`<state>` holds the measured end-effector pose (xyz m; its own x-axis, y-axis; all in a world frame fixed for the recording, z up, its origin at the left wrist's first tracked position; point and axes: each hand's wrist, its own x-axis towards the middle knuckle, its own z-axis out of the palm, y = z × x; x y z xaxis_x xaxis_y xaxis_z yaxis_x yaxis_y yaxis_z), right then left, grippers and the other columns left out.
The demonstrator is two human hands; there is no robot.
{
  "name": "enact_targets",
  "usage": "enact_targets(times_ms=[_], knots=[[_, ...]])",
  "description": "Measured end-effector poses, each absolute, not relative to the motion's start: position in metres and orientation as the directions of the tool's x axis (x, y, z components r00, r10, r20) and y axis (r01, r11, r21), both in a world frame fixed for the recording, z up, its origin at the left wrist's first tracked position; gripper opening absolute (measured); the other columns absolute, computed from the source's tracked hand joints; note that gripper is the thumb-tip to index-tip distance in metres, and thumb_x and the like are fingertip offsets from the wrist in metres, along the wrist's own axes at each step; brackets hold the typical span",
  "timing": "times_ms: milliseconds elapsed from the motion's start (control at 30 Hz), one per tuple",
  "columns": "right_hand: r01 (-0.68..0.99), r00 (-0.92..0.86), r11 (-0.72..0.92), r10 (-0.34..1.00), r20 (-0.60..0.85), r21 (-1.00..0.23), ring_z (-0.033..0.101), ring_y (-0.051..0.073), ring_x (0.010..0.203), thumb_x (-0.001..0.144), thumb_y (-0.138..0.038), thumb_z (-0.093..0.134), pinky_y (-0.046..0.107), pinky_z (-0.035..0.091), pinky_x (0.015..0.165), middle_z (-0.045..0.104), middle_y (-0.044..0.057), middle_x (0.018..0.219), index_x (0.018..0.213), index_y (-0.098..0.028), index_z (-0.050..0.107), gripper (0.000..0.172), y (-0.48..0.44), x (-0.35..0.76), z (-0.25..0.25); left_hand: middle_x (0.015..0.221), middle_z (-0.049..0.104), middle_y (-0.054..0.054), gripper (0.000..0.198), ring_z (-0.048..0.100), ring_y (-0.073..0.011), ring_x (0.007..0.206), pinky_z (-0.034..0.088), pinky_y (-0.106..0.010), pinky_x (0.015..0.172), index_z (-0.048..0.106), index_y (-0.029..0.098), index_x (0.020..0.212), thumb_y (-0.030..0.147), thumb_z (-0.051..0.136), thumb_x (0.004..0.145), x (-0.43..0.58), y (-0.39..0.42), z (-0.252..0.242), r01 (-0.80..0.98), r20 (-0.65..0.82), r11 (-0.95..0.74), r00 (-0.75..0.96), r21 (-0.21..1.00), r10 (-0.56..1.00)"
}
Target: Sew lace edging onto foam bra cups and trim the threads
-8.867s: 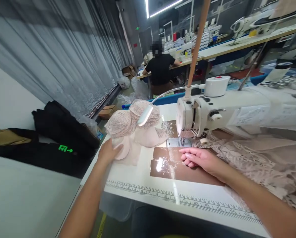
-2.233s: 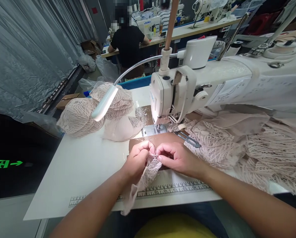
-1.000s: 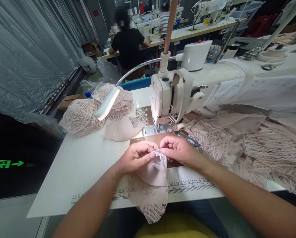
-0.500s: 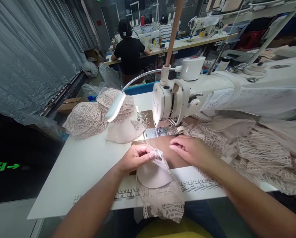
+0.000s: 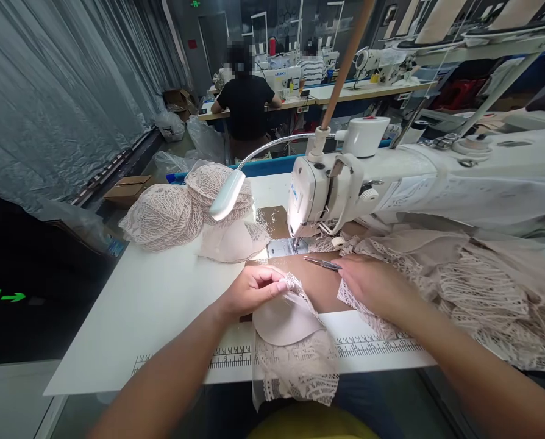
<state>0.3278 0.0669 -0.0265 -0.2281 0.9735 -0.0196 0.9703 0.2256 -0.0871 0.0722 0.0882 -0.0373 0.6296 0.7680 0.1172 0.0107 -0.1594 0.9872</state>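
My left hand (image 5: pixel 258 289) is closed, pinching the lace top edge of a beige bra cup (image 5: pixel 286 320) between thumb and fingers. The cup's lace lower part (image 5: pixel 300 372) hangs over the table's front edge. My right hand (image 5: pixel 368 280) is closed round the near end of small metal thread snips (image 5: pixel 320 263), whose tips point left towards the needle. The fingers hide the handle. Below that hand a strip of lace (image 5: pixel 361 308) lies on the table. Just beyond both hands stands the sewing machine's needle and presser foot (image 5: pixel 295 244).
Stacked lace cups (image 5: pixel 158 216) and a single cup (image 5: pixel 231 241) lie at the left beside the lamp (image 5: pixel 227 195). Heaped lace pieces (image 5: pixel 478 274) cover the right side under the machine arm (image 5: pixel 405 164). A printed ruler (image 5: pixel 231 358) runs along the front edge. A person (image 5: pixel 245 100) sits further back.
My right hand has moved slightly right and closed on the snips, which now show clearly. My left hand keeps its pinch on the cup. The view has shifted a little.
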Motion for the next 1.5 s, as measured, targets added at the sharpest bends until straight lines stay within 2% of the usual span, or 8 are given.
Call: enact_targets(times_ms=[233, 367, 533, 633, 733, 833, 1067, 1500], knots=[[0.946, -0.171, 0.186, 0.982, 0.078, -0.267, 0.061, 0.021, 0.073, 0.089, -0.03, 0.04, 0.027, 0.039, 0.056, 0.067, 0.006, 0.087, 0.112, -0.019, 0.056, 0.03, 0.048, 0.347, -0.023, 0.092, 0.07, -0.009, 0.017, 0.063, -0.0171, 0.086, 0.049, -0.027, 0.078, 0.071, 0.014, 0.085, 0.025, 0.058, 0.085, 0.072, 0.09, -0.041, -0.021, 0.154, -0.18, 0.623, 0.983, 0.767], [0.87, -0.287, 0.274, 0.957, 0.029, -0.41, 0.056, 0.018, 0.057, 0.09, -0.041, 0.041, 0.027, 0.035, 0.05, 0.062, 0.004, 0.064, 0.086, -0.02, 0.063, 0.031, 0.037, 0.341, -0.014, 0.091, 0.07, -0.009, 0.017, 0.063, -0.0171, 0.086, 0.049, -0.027, 0.078, 0.071, 0.014, 0.085, 0.024, 0.058, 0.085, 0.072, 0.09, -0.042, -0.014, 0.153, -0.185, 0.622, 0.983, 0.768], [0.557, -0.544, 0.386, 0.838, 0.028, -0.735, 0.061, 0.015, 0.074, 0.094, -0.029, 0.036, 0.025, 0.045, 0.067, 0.066, 0.003, 0.094, 0.128, -0.024, 0.048, 0.036, 0.033, 0.312, -0.003, 0.09, 0.069, -0.01, 0.018, 0.062, -0.0173, 0.084, 0.049, -0.026, 0.074, 0.071, 0.012, 0.085, 0.026, 0.058, 0.085, 0.072, 0.092, -0.045, 0.001, 0.159, -0.204, 0.623, 0.979, 0.766], [0.492, -0.548, 0.369, 0.835, 0.049, -0.789, 0.062, 0.016, 0.078, 0.095, -0.034, 0.035, 0.024, 0.047, 0.067, 0.067, 0.004, 0.092, 0.129, -0.023, 0.05, 0.039, 0.043, 0.296, -0.005, 0.091, 0.068, -0.01, 0.017, 0.062, -0.0176, 0.085, 0.049, -0.026, 0.075, 0.07, 0.012, 0.083, 0.025, 0.058, 0.084, 0.072, 0.093, -0.048, 0.026, 0.164, -0.227, 0.611, 0.973, 0.774], [0.553, -0.447, 0.395, 0.884, 0.139, -0.734, 0.062, 0.018, 0.083, 0.094, -0.038, 0.036, 0.027, 0.048, 0.07, 0.067, 0.006, 0.09, 0.122, -0.019, 0.058, 0.04, 0.054, 0.287, -0.015, 0.091, 0.068, -0.01, 0.017, 0.062, -0.0179, 0.085, 0.049, -0.027, 0.077, 0.07, 0.012, 0.085, 0.024, 0.058, 0.084, 0.072, 0.094, -0.049, 0.038, 0.174, -0.247, 0.606, 0.968, 0.776], [0.654, -0.354, 0.417, 0.906, 0.231, -0.631, 0.06, 0.017, 0.072, 0.09, -0.036, 0.046, 0.027, 0.047, 0.062, 0.065, 0.005, 0.08, 0.122, -0.016, 0.058, 0.04, 0.057, 0.284, -0.031, 0.092, 0.068, -0.011, 0.017, 0.062, -0.0187, 0.086, 0.049, -0.029, 0.078, 0.07, 0.011, 0.086, 0.023, 0.058, 0.084, 0.072, 0.094, -0.049, 0.031, 0.177, -0.243, 0.597, 0.969, 0.782], [0.665, -0.377, 0.592, 0.792, 0.481, -0.454, 0.057, 0.014, 0.064, 0.087, -0.021, 0.053, 0.025, 0.045, 0.056, 0.064, 0.005, 0.076, 0.12, -0.014, 0.058, 0.034, 0.05, 0.281, -0.051, 0.095, 0.068, -0.012, 0.016, 0.062, -0.0186, 0.088, 0.049, -0.029, 0.079, 0.07, 0.011, 0.089, 0.02, 0.057, 0.084, 0.075, 0.094, -0.049, 0.017, 0.166, -0.218, 0.593, 0.976, 0.788], [0.702, -0.376, 0.625, 0.733, 0.566, -0.343, 0.057, 0.013, 0.062, 0.085, -0.016, 0.056, 0.023, 0.044, 0.051, 0.064, 0.005, 0.076, 0.119, -0.012, 0.058, 0.035, 0.049, 0.281, -0.052, 0.092, 0.068, -0.011, 0.015, 0.062, -0.0177, 0.084, 0.05, -0.028, 0.076, 0.07, 0.012, 0.085, 0.021, 0.059, 0.084, 0.075, 0.094, -0.048, 0.014, 0.144, -0.185, 0.567, 0.983, 0.811]])
